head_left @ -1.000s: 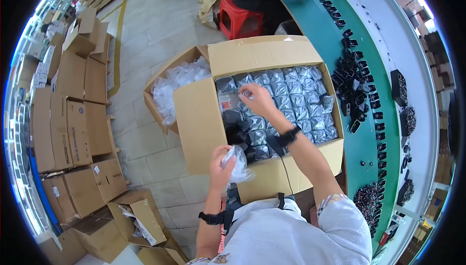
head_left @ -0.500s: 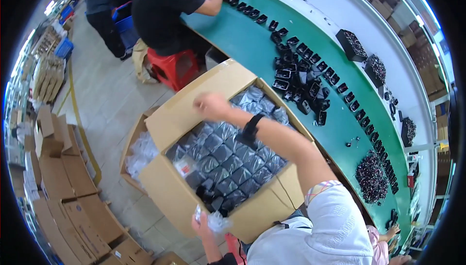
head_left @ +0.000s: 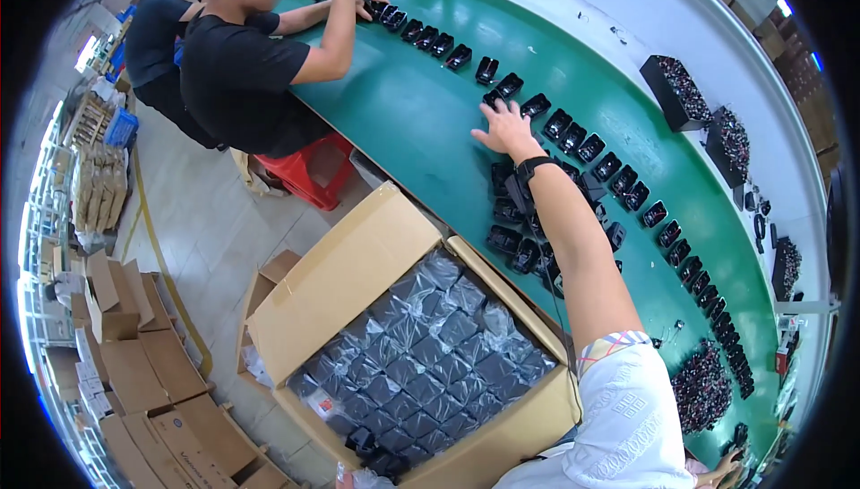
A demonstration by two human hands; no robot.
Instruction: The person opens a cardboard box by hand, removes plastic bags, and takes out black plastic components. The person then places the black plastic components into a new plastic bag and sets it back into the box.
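Note:
My right hand (head_left: 508,131), wearing a black wristband (head_left: 536,167), reaches over the green table (head_left: 421,153) with fingers spread and nothing in it. Just beyond its fingertips lies a black plastic housing (head_left: 509,86), part of a long row. Under and beside my wrist is a pile of loose black housings (head_left: 504,239). At the lower edge only a bit of my left hand (head_left: 343,478) shows, with a clear plastic bag (head_left: 371,480) in it. Close to that hand stands an open cardboard box (head_left: 345,261) filled with dark pieces in clear wrapping (head_left: 421,359).
Two people in dark shirts work at the far left, the nearer on a red stool (head_left: 309,171). Black bins (head_left: 674,93) of small parts line the table's far side. A heap of small parts (head_left: 701,388) lies at right. Cardboard cartons (head_left: 148,346) fill the left floor.
My right hand has moved from above the box, forward and right over the table, and its fingers have spread. My view has shifted; my left hand now sits almost out of the picture.

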